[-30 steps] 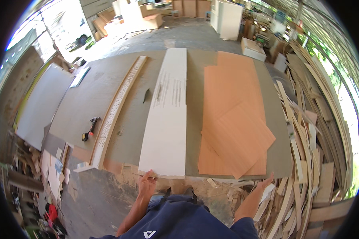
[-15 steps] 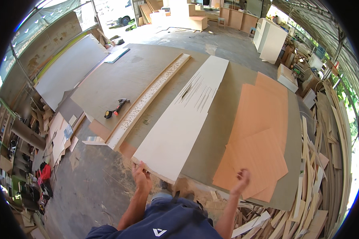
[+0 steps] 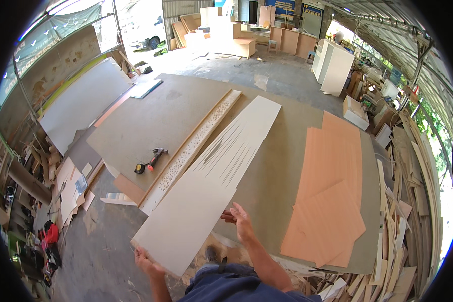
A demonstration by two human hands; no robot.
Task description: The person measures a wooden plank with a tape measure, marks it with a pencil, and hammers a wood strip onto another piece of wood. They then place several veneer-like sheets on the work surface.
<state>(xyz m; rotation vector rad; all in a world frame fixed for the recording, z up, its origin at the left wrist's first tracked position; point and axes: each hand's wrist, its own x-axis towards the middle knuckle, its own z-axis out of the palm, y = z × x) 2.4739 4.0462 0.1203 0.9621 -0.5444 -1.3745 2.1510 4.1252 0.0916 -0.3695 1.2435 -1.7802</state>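
Note:
A long white panel (image 3: 189, 221) lies aslant over the big grey-brown work table, its near end jutting past the table's front edge. Dark slits run along its far half. My left hand (image 3: 147, 260) grips the panel's near left corner, fingers closed on the edge. My right hand (image 3: 238, 219) is beside the panel's right edge, fingers stretched out; whether the fingertips touch the underside I cannot tell. Left of the panel, a long narrow wooden tray-like piece (image 3: 191, 151) with a speckled white inside lies on the table, partly covered at its near end by the panel.
A hammer (image 3: 157, 157) and a black tape measure (image 3: 140, 168) lie on the table (image 3: 267, 201) at left. Orange-brown veneer sheets (image 3: 332, 186) are spread at right. Piled wood strips (image 3: 407, 201) border the right side. A white cabinet (image 3: 332, 65) stands farther back.
The panel's near end has swung left and toward me, with my left hand on it. My right hand has come from near the veneer sheets to the panel's right edge.

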